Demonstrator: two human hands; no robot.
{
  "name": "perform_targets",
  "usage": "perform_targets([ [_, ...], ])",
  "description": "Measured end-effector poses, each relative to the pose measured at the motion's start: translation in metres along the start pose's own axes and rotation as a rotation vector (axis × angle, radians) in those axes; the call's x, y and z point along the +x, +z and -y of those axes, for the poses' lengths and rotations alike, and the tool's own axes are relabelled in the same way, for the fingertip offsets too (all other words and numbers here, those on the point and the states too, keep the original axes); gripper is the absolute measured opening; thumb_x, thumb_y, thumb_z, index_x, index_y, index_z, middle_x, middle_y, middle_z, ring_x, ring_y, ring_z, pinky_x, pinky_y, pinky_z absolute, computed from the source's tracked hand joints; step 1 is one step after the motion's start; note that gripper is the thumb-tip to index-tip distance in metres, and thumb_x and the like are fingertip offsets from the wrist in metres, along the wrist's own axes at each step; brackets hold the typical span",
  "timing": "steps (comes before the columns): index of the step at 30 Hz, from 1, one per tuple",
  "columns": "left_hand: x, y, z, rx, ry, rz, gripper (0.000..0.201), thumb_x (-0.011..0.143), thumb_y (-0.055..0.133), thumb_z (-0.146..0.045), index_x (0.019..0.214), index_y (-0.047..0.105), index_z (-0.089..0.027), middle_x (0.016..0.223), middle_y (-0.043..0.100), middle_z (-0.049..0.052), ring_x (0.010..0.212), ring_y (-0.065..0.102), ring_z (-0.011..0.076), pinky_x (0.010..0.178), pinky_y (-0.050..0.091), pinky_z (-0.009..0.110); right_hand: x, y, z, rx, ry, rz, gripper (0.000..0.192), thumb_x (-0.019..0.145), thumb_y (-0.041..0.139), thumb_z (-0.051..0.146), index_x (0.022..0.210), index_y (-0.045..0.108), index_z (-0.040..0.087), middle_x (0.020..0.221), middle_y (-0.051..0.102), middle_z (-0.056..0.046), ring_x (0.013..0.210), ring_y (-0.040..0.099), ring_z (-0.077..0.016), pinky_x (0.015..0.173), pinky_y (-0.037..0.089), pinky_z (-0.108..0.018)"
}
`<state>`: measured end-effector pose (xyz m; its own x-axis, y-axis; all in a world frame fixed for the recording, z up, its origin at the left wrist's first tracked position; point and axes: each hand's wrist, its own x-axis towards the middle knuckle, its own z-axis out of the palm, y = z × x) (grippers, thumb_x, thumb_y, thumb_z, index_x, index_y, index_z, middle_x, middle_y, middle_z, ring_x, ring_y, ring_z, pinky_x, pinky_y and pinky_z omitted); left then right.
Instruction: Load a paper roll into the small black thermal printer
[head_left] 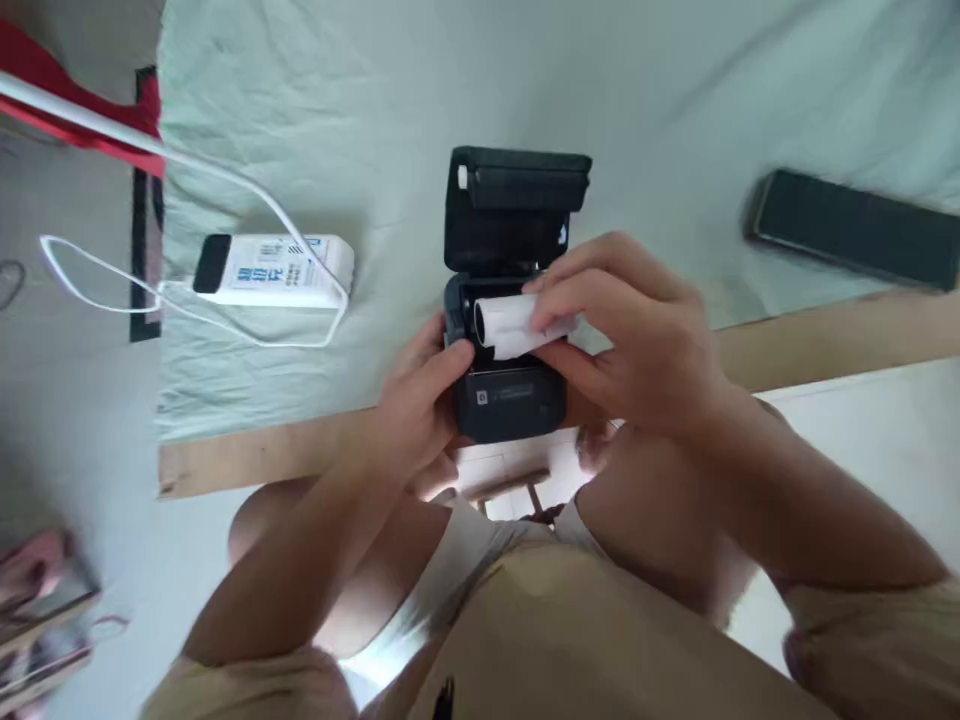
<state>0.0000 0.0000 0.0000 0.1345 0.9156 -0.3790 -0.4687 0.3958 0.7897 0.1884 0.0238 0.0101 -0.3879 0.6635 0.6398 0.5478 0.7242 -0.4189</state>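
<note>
A small black label printer (pixel 511 405) sits at the table's near edge with its lid (pixel 517 215) flipped up and its paper bay exposed. My left hand (pixel 424 385) grips the printer's left side, thumb on the rim. In my right hand (pixel 622 320) is a white paper roll (pixel 510 325), pinched between fingers and thumb. The roll lies tilted over the open bay, its hollow core end facing left. Whether it touches the bay floor is hidden by the roll and my fingers.
A white power bank (pixel 277 270) with a looped white cable (pixel 251 185) lies on the left. Over to the right rests a dark phone-like slab (pixel 859 228). A pale green cloth (pixel 390 90) covers the table, leaving its wooden edge (pixel 262 450) bare. Something red (pixel 90 115) stands beyond the left side.
</note>
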Motion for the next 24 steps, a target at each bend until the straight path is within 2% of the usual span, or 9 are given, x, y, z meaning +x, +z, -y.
perform_targets([
  [5, -0.001, 0.001, -0.002, 0.014, -0.020, 0.018, 0.024, 0.077, 0.084, -0.032, 0.093, 0.073, -0.017, 0.073, 0.071, -0.001, 0.058, 0.063, 0.0098, 0.050, 0.052, 0.017, -0.004, 0.002, -0.002, 0.025, -0.043, 0.049, 0.014, 0.094, 0.062, 0.009, 0.089, 0.064, 0.022, 0.100, 0.072, -0.002, 0.092, 0.072, -0.0129, 0.078, 0.057, -0.028],
  [8, -0.001, 0.002, -0.003, 0.007, -0.020, 0.039, 0.023, 0.077, 0.083, -0.031, 0.092, 0.071, -0.018, 0.072, 0.069, -0.002, 0.055, 0.060, 0.0095, 0.047, 0.049, 0.018, -0.004, 0.003, -0.001, -0.013, -0.056, 0.027, 0.014, 0.096, 0.061, 0.012, 0.088, 0.064, 0.023, 0.099, 0.072, 0.000, 0.091, 0.071, -0.0133, 0.080, 0.054, -0.032],
  [12, -0.001, 0.003, -0.003, 0.011, -0.022, 0.051, 0.024, 0.078, 0.082, -0.032, 0.093, 0.069, -0.017, 0.072, 0.069, -0.001, 0.053, 0.059, 0.0094, 0.044, 0.045, 0.018, -0.006, 0.000, 0.004, -0.049, -0.092, -0.014, 0.016, 0.096, 0.062, 0.014, 0.085, 0.065, 0.025, 0.088, 0.071, 0.001, 0.083, 0.065, -0.0122, 0.076, 0.048, -0.032],
  [18, -0.001, -0.001, 0.000, 0.034, 0.001, 0.104, 0.038, 0.076, 0.086, -0.041, 0.098, 0.066, -0.017, 0.074, 0.068, -0.002, 0.056, 0.061, 0.0087, 0.047, 0.049, 0.017, -0.012, -0.001, 0.007, -0.019, -0.201, 0.121, 0.012, 0.095, 0.063, 0.013, 0.088, 0.065, 0.023, 0.087, 0.071, 0.001, 0.081, 0.062, -0.0126, 0.074, 0.043, -0.033],
  [21, -0.002, -0.008, 0.004, 0.053, 0.058, 0.162, 0.053, 0.074, 0.090, -0.036, 0.117, 0.063, -0.021, 0.086, 0.072, -0.002, 0.066, 0.068, 0.0112, 0.055, 0.054, 0.018, -0.015, 0.001, 0.006, -0.016, -0.213, 0.145, 0.009, 0.098, 0.063, 0.022, 0.089, 0.065, 0.023, 0.088, 0.071, 0.000, 0.084, 0.064, -0.0135, 0.076, 0.042, -0.033],
  [24, -0.002, -0.015, 0.010, 0.090, 0.114, 0.178, 0.073, 0.074, 0.090, -0.024, 0.138, 0.053, -0.029, 0.111, 0.075, 0.001, 0.094, 0.075, 0.0172, 0.073, 0.061, 0.022, -0.016, 0.000, 0.004, -0.017, -0.227, 0.184, 0.012, 0.099, 0.063, 0.030, 0.091, 0.067, 0.023, 0.091, 0.072, -0.001, 0.088, 0.065, -0.0141, 0.079, 0.043, -0.034],
])
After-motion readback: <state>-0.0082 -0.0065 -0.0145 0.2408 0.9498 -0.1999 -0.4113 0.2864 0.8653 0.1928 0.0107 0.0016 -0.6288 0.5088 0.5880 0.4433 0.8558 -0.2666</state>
